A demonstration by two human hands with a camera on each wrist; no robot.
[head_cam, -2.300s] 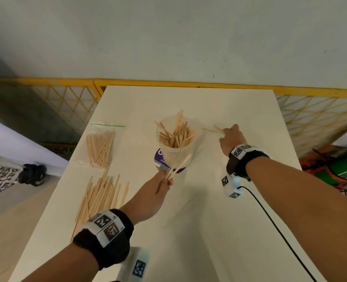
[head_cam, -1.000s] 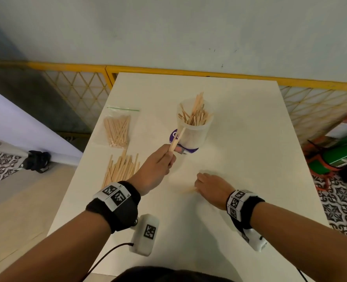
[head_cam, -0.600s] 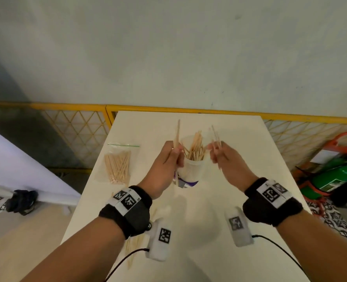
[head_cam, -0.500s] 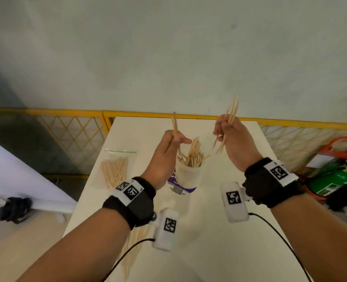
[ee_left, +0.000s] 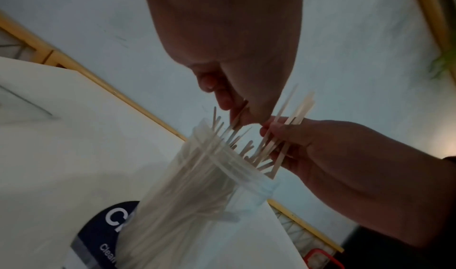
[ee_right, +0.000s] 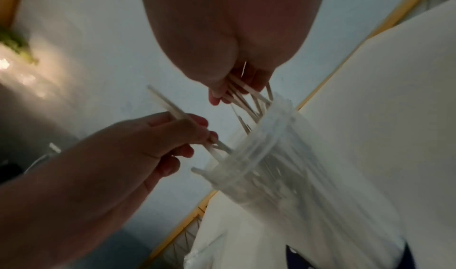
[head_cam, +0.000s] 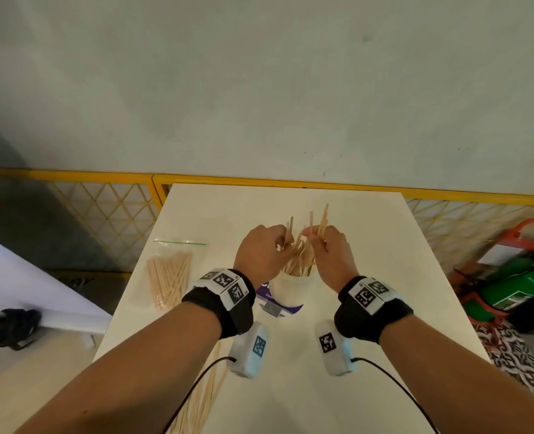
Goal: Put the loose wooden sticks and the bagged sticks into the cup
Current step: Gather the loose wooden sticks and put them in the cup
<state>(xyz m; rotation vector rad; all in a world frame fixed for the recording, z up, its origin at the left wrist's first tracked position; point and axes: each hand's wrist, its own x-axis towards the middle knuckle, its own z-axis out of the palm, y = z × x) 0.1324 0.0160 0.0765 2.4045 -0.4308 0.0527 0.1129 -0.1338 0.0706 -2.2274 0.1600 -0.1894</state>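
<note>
Sticks go in now: left hand [head_cam: 264,256] pinches one stick, right hand [head_cam: 330,256] grips several, probably four, both over the cup [head_cam: 292,288] mid-table. Next, lower and release. Bag [head_cam: 169,278] waits at left.

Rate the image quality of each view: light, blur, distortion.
Head view: bright and even, sharp on both hands and the cup, with wide-angle bowing of the yellow rail. Left wrist view: dim, the left hand a backlit blur. Right wrist view: darker still, cup motion-smeared, glare patch at the left edge.
</note>
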